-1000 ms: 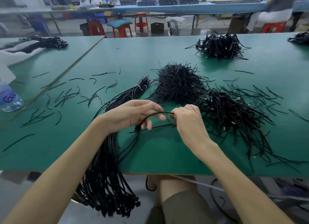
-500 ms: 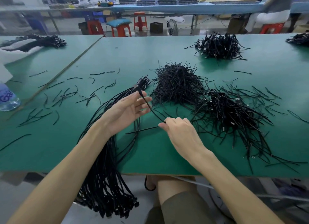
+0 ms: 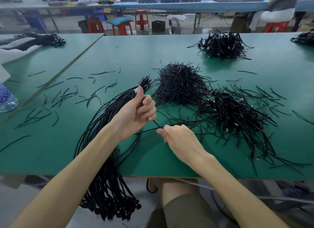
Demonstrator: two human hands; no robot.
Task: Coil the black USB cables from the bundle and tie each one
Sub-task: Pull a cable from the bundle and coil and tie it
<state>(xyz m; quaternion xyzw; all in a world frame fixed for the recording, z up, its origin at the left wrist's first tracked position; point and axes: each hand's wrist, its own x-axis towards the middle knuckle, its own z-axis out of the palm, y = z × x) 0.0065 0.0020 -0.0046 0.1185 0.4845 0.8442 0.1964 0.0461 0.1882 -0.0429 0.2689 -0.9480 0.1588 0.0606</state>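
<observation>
USB cable (image 3: 157,124), end hidden w/in left hand (image 3: 136,113) grip, right hand (image 3: 180,140) pinches.

matt green table (image 3: 169,45) – smooth black cables (image 3: 108,185).

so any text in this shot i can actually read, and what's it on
water bottle label: pale lettering, blurred and cut off by the frame edge, not readable
white tag on the cable bundle: too small to read
nothing else with legible words, numbers or signs
</observation>
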